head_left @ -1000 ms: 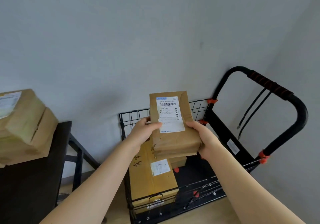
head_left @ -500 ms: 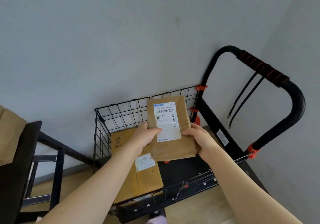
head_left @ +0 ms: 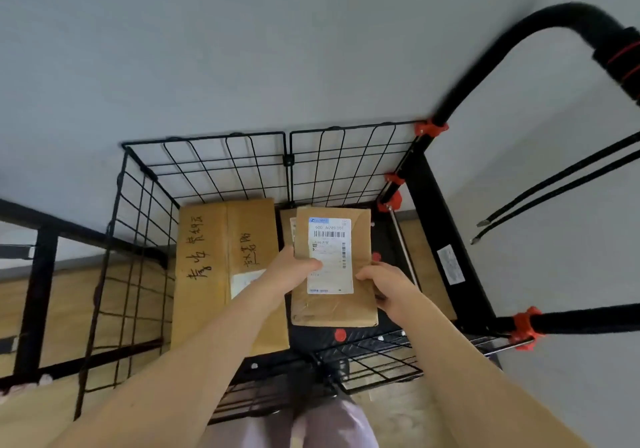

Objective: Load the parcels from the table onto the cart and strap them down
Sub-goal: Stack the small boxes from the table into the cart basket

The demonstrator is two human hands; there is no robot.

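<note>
I hold a small brown parcel with a white barcode label between both hands, low inside the black wire cart. My left hand grips its left edge with the thumb on the label. My right hand grips its right edge. A large brown box with black handwriting lies on the cart's left side, right beside the small parcel. Another parcel's edge peeks out behind the small one. Whether the small parcel rests on the cart floor I cannot tell.
The cart's black handle with red clips rises at the right. Two black straps hang from it against the grey wall. A black table frame stands at the left. The wooden floor shows below.
I have leaned over the cart and lowered the small parcel down into it, beside the large box. The table's parcels have left the view.
</note>
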